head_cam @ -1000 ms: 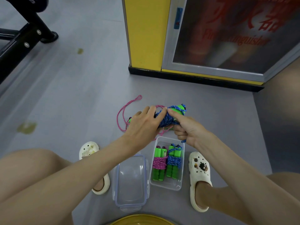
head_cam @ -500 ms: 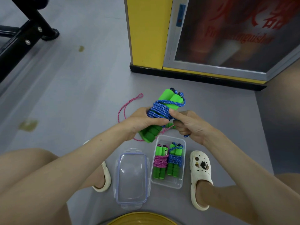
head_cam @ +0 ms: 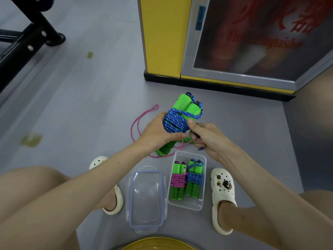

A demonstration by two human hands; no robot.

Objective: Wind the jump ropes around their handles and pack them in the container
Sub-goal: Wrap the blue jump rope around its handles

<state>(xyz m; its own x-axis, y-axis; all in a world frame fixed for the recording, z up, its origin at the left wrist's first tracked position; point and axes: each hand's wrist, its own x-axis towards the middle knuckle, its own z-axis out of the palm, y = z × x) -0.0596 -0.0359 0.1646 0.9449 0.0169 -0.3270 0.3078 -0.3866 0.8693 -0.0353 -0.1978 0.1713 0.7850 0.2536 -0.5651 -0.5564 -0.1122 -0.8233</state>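
Left hand (head_cam: 158, 134): closed tight round the handles (head_cam: 183, 105), with the thumb lying over the coils.
Right hand (head_cam: 207, 139): fingers curled in, pinching the loose end of the blue rope (head_cam: 175, 121). A short tail pokes out under the fist.
Blue rope: wound many times round the two green handles. It is held up in the air, just past the far end of the box (head_cam: 183, 206).
How it feels, I think: light. The handles look like soft foam, so they squash a bit and do not slip. The rope is thin and floppy and may spring loose if let go.
Where to hold: round the middle, over the coils. Pinch the end until it is tucked under a coil.
Box: clear, on the floor between the feet. A pink bundle (head_cam: 177, 180) and a blue bundle (head_cam: 194, 177) lie in it side by side.
Room left: it looks tight, so the next one may have to go on top.
Lid (head_cam: 146, 199): off, lying flat just left of the box.
Pink rope (head_cam: 137, 127): loose on the floor under the hands, not wound yet. Its handles are mostly hidden.
Step now, I guess: tucking in the end, then packing.
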